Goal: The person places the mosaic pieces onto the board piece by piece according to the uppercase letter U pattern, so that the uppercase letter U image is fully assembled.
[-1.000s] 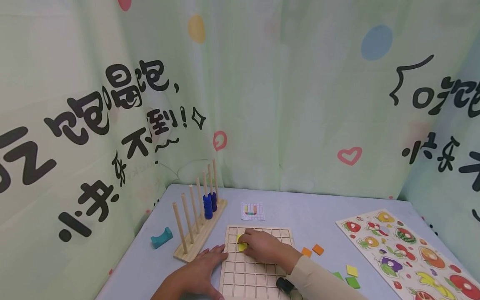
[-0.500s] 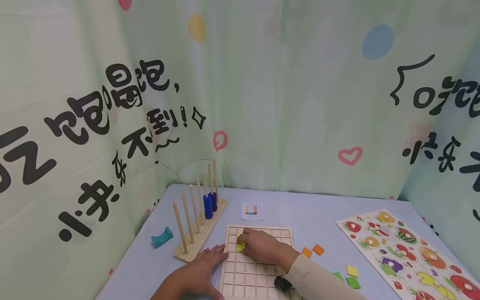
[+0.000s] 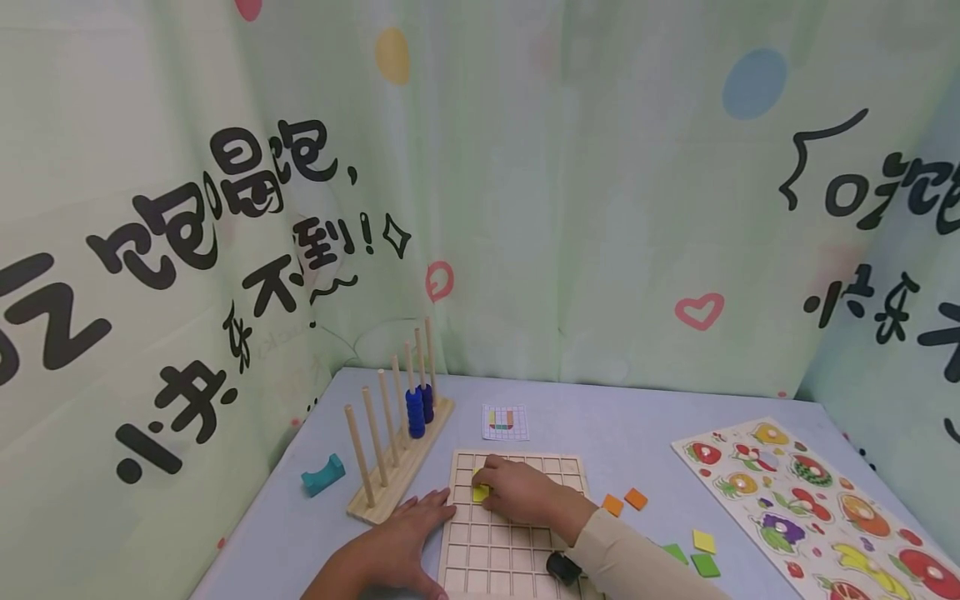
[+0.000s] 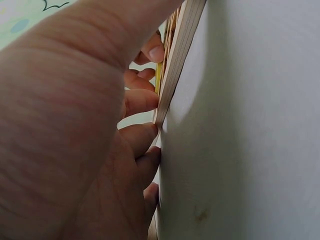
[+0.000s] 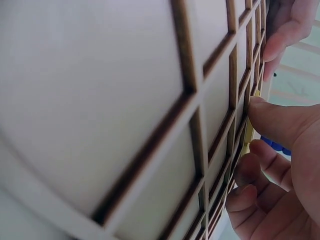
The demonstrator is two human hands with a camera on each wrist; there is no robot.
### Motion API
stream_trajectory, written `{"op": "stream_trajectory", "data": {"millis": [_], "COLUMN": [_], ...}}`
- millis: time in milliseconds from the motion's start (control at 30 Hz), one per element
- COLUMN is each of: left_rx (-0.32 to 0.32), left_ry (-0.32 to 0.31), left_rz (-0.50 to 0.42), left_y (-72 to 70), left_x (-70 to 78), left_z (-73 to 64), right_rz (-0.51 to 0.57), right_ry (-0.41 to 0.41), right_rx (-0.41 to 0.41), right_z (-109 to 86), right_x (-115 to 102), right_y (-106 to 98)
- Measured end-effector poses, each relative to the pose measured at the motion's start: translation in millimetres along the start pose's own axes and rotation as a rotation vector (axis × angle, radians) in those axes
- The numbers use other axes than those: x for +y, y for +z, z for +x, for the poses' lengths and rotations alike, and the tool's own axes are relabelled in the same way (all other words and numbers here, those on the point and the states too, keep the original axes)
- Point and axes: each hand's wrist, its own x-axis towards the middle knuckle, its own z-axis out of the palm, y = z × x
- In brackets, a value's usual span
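Observation:
A wooden grid board (image 3: 491,557) lies flat on the table, with yellow square tile (image 3: 481,494) showing in its upper left cells. My right hand (image 3: 521,492) reaches over the board, thumb and fingers curled at the yellow tile and partly covering it. In the right wrist view the thumb touches a yellow tile (image 5: 249,130), fingertips close by. My left hand (image 3: 401,537) lies with spread fingers against the board's left edge; the left wrist view has its fingertips (image 4: 150,159) along the board's side (image 4: 177,55).
A peg stand (image 3: 405,471) with blue rings and a teal arched block (image 3: 323,476) are at left. Behind the board lies a small pattern card (image 3: 505,422). Orange tiles (image 3: 635,498), green tiles (image 3: 705,565), a yellow loose tile (image 3: 703,542) and a fruit puzzle board (image 3: 780,467) are at right.
The right hand has shifted very slightly left and away over the yellow tile, covering a little more of it. The left hand stays in place at the board's edge.

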Motion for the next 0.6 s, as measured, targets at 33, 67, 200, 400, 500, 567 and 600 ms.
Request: {"op": "stream_trajectory", "data": {"millis": [33,67,200,400,500,567,600], "left_rx": [0.000,-0.001,-0.002,-0.006,-0.008,-0.006,-0.006], "left_ry": [0.002,0.002,0.005,-0.004,-0.009,-0.007,-0.006], "left_rz": [0.001,-0.001,-0.008,-0.015,-0.019,-0.020,-0.017], "left_y": [0.1,0.0,-0.1,0.2,0.2,0.0,-0.2], "left_x": [-0.2,-0.2,-0.1,0.8,1.3,1.5,1.7], "left_z": [0.2,0.3,0.5,0.8,1.0,0.8,0.4], "right_rz": [0.001,0.003,0.010,0.020,0.025,0.031,0.036], "right_ry": [0.003,0.006,0.005,0.008,0.027,0.047,0.058], "right_rx": [-0.001,-0.001,0.003,0.001,-0.001,-0.005,-0.009], "right_z": [0.2,0.5,0.9,-1.1,-3.5,-6.1,-7.7], "right_x": [0.0,0.2,0.7,1.9,2.7,3.5,4.1], "right_y": [0.0,0.2,0.9,1.4,0.0,-1.7,-2.6]}}
